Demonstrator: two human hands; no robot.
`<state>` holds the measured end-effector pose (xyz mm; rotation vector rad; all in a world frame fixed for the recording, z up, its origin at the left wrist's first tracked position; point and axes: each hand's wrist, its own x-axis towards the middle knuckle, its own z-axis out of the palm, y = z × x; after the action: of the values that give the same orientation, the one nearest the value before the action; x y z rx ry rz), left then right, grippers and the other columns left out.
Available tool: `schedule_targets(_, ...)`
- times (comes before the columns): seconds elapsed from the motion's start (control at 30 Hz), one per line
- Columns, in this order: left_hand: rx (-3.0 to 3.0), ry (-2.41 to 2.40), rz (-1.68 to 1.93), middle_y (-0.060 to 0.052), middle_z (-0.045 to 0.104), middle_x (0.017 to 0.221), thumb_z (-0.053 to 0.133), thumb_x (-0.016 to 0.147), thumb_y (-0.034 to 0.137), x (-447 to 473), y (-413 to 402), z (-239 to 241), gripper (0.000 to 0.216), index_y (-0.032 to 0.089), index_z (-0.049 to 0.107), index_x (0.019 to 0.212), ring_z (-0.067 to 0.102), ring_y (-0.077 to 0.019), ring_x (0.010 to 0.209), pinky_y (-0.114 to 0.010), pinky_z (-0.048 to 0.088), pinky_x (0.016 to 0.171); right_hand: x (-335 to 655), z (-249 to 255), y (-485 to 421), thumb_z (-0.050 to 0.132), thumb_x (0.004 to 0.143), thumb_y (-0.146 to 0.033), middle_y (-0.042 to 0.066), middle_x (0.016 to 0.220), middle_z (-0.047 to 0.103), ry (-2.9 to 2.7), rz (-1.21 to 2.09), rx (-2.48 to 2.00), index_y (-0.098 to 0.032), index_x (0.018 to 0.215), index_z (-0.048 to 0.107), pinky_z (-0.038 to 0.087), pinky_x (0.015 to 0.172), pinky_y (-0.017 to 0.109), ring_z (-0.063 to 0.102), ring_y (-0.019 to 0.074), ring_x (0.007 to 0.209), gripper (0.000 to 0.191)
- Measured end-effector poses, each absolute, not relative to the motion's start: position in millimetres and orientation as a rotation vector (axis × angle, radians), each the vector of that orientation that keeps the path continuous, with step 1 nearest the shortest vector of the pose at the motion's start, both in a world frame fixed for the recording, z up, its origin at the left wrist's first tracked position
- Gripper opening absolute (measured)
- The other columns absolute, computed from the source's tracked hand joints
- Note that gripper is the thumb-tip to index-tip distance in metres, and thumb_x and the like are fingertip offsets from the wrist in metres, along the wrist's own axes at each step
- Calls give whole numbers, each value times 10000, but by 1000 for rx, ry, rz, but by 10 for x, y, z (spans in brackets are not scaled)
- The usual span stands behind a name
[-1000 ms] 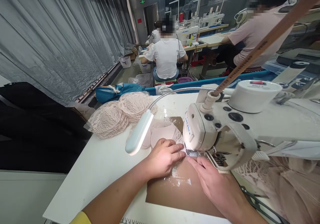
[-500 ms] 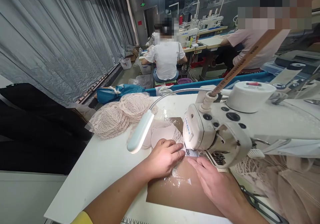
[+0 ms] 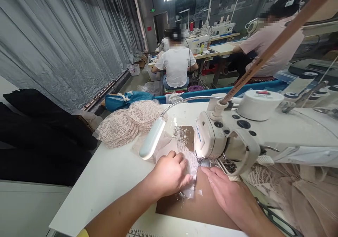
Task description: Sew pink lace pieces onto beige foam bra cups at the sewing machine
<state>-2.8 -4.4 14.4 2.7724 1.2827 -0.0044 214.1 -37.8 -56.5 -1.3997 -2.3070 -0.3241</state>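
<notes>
Starting on the left, lace cups [image 3: 116, 128] sit stacked on the white table [image 3: 102, 184]; next comes the left hand [image 3: 169, 175], fingers curled over the pale lace piece [image 3: 192, 157], and whether they pinch it, I can't tell. That piece lies on the brown sheet [image 3: 182, 208], just beside the sewing machine [image 3: 208, 135]. Looks light, limp, easily snagged, perhaps slippery on that gloss; flat fingertips near the edge seem the kindest hold. Further right, the right hand [image 3: 227, 191] rests outstretched, fingers together, clamped on nothing visible.
</notes>
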Motion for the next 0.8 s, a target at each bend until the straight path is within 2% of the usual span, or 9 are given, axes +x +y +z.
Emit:
schedule_targets(0.13,2701,1207,-53,-73,621,878,447,921,419,-34,-110,207,303,162,607,902,576,-216,758,-325,479,640,2164,-543,-369,341,893,-142,131,805,734,-2307,-445,-1361,-193,1052,729,521,556,311,684,221,666,423)
schedule_targets(0.23,2705,1152,19,-74,620,862,476,905,341,-2,-118,160,224,160,599,859,576,-213,779,-318,481,658,2149,-499,-365,344,893,-149,115,768,732,-2301,-465,-1368,-204,1035,728,514,588,312,683,224,681,413)
schedule_targets(0.33,2735,1038,126,-84,634,975,498,891,280,41,-127,79,179,153,611,948,565,-215,872,-324,484,761,2129,-450,-372,348,882,-125,105,802,738,-2304,-461,-1354,-198,1034,719,509,639,317,685,220,702,408)
schedule_targets(0.5,2795,942,210,-71,571,1259,483,885,298,82,-174,-12,344,154,547,1191,527,-235,960,-365,460,828,2135,-441,-400,323,926,-174,110,860,738,-2309,-334,-1347,-187,1055,705,506,593,311,685,214,680,404)
schedule_targets(0.6,2801,953,201,-76,539,1314,451,886,279,90,-201,-3,387,143,509,1244,513,-243,977,-373,450,832,2145,-456,-408,325,941,-198,110,870,734,-2337,-223,-1360,-192,1092,692,500,550,285,683,198,673,397)
schedule_targets(0.8,2798,955,167,-74,522,1341,481,841,273,83,-194,19,429,133,502,1246,498,-244,982,-376,437,849,2130,-464,-393,338,931,-164,90,798,724,-2351,-137,-1275,-172,1049,702,515,583,285,687,187,677,383)
